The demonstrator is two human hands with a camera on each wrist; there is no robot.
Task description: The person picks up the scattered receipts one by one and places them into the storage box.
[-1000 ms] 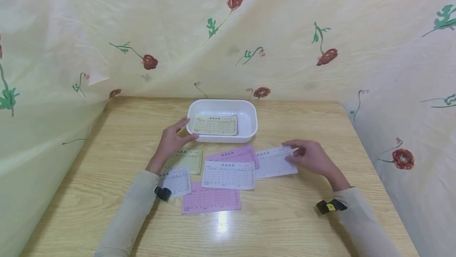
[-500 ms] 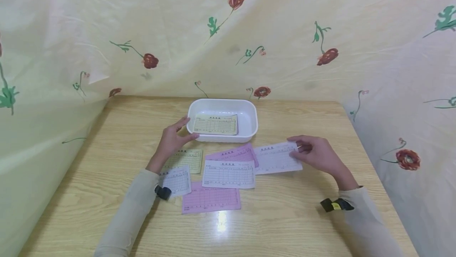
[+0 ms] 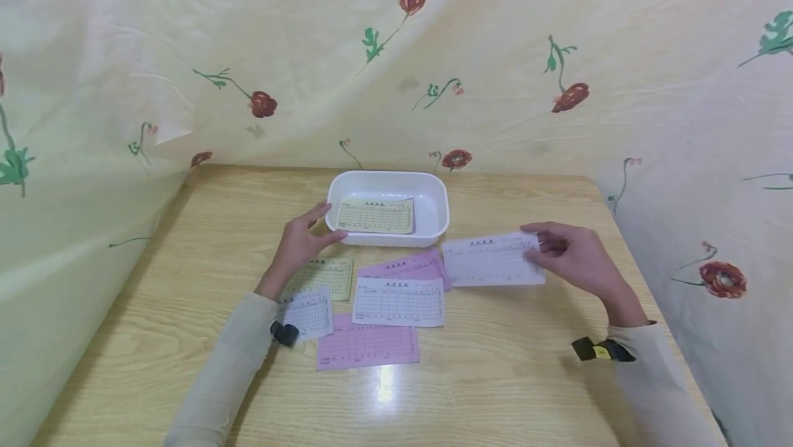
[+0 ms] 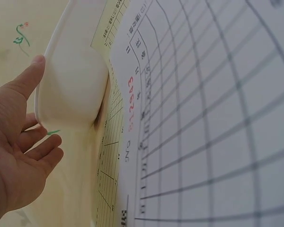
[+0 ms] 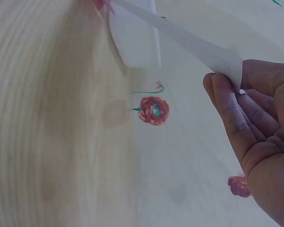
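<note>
My right hand (image 3: 566,254) pinches the right end of a white printed form (image 3: 492,260), which it holds lifted just above the table to the right of the tray; the right wrist view shows that white form (image 5: 189,42) edge-on between thumb and fingers (image 5: 232,101). With straight fingers, my left hand (image 3: 301,240) rests against the left rim of the white plastic tray (image 3: 434,189). In the left wrist view its fingers (image 4: 35,78) touch the tray wall (image 4: 73,90). A yellow form (image 3: 376,216) lies in the tray.
Several forms lie on the wooden table (image 3: 495,378) in front of the tray: yellow (image 3: 325,276), pink (image 3: 409,268), white (image 3: 398,301), a small white one (image 3: 306,315) and a pink one (image 3: 367,347). Floral cloth (image 3: 396,54) hangs behind and at both sides.
My right hand has lifted the white form off the table and carried it right and away from me. The left hand has stayed at the tray's rim.
</note>
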